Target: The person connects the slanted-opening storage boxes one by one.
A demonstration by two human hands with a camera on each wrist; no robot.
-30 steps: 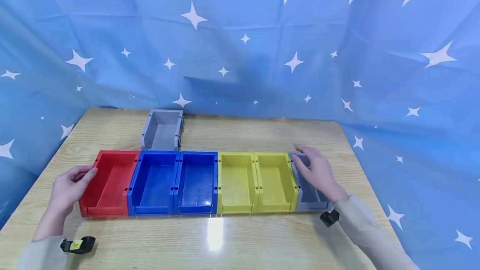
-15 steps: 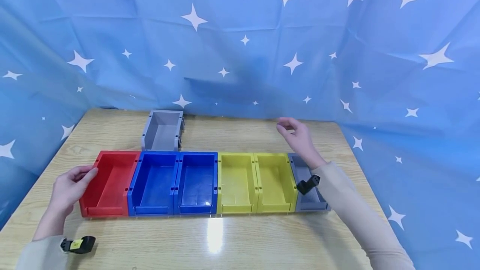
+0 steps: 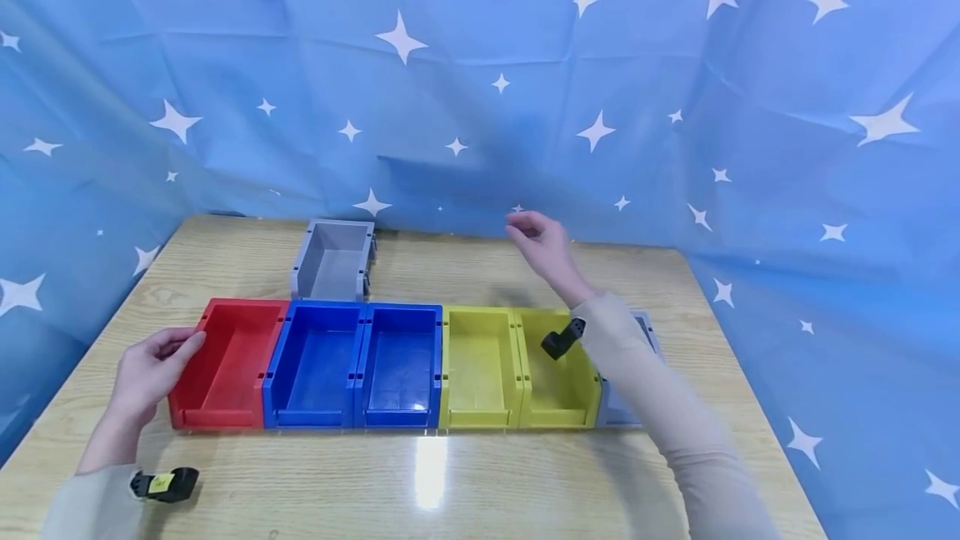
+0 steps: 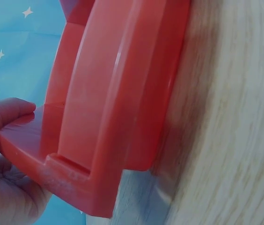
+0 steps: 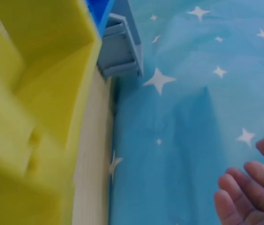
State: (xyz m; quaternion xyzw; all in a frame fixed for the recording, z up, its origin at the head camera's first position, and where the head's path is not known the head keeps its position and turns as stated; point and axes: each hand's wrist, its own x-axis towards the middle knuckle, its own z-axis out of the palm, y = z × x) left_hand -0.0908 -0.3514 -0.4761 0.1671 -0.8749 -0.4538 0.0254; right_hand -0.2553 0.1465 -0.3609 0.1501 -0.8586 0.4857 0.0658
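Observation:
At the left end of a row of plastic bins is a red bin [image 3: 232, 365]. My left hand [image 3: 150, 369] pinches its left side wall between thumb and fingers; the left wrist view shows the thumb over the rim of the red bin [image 4: 99, 93]. My right hand [image 3: 546, 248] hangs in the air behind the yellow bins [image 3: 480, 369], holding nothing, fingers loosely bent. In the right wrist view its fingers [image 5: 251, 192] are apart from everything. A single grey bin [image 3: 333, 261] stands behind the blue bins [image 3: 315, 365], left of my right hand.
Another grey bin [image 3: 621, 407] ends the row at the right, partly hidden by my right sleeve [image 3: 660, 407]. The bins stand side by side on a wooden table [image 3: 337, 486]. A blue star-patterned cloth [image 3: 480, 40] hangs behind the table.
My right hand has left the grey bin at the row's right end and moved left and away from me, over the table's back part. My left hand stays on the red bin.

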